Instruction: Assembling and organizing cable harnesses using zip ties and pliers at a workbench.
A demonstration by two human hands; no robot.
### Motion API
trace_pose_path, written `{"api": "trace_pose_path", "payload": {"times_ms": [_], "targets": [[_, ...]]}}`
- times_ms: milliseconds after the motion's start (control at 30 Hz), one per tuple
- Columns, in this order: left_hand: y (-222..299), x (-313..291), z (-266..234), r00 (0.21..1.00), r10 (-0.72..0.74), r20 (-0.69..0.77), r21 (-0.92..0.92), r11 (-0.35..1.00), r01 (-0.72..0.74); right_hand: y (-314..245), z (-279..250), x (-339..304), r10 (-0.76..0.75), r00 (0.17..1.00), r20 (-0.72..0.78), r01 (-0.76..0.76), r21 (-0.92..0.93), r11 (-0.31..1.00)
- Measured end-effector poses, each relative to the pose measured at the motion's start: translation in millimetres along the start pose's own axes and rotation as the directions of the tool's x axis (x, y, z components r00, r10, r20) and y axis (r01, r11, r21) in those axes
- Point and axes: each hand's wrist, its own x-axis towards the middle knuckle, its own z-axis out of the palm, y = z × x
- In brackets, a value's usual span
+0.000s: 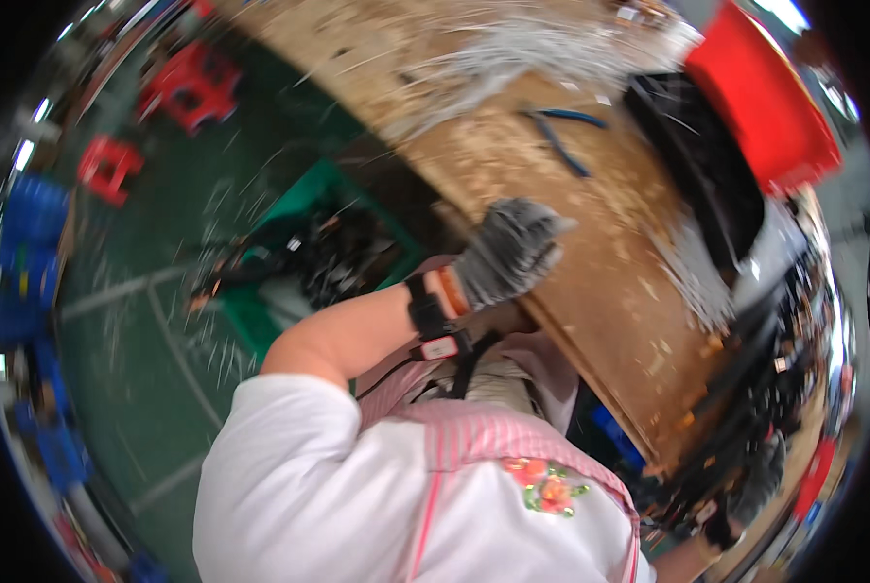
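My left hand (510, 253), in a grey work glove, hangs over the near edge of the wooden table (600, 282). Its fingers are curled together, and whatever they hold, if anything, is hidden. Beyond it on the board lie blue-handled pliers (569, 136), their handles spread. At the lower right, my right hand (761, 481), also gloved in grey, is at a heap of black cables (736, 428) with coppery ends. Blur and the cables hide what its fingers do. Thin white strips like cable ties (522, 58) lie scattered on the far part of the table.
A long black tray (697, 165) and a red bin (765, 97) stand at the table's right. More white strips (693, 277) lie beside the tray. A green crate (309, 194) with black cables sits on the floor to the left; red stools (192, 87) stand farther off.
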Motion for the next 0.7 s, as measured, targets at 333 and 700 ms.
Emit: {"api": "trace_pose_path", "payload": {"times_ms": [333, 700], "targets": [[-107, -177, -90, 0.794, -0.607, -0.027, 0.315, 0.749, 0.583, -104, 229, 13, -0.473, 0.649, 0.596, 0.538, 0.081, 0.839], [-196, -487, -179, -0.274, -0.962, -0.009, 0.708, -0.199, 0.678, -117, 456, -78, -0.492, -0.047, 0.869, 0.998, 0.018, -0.063]]}}
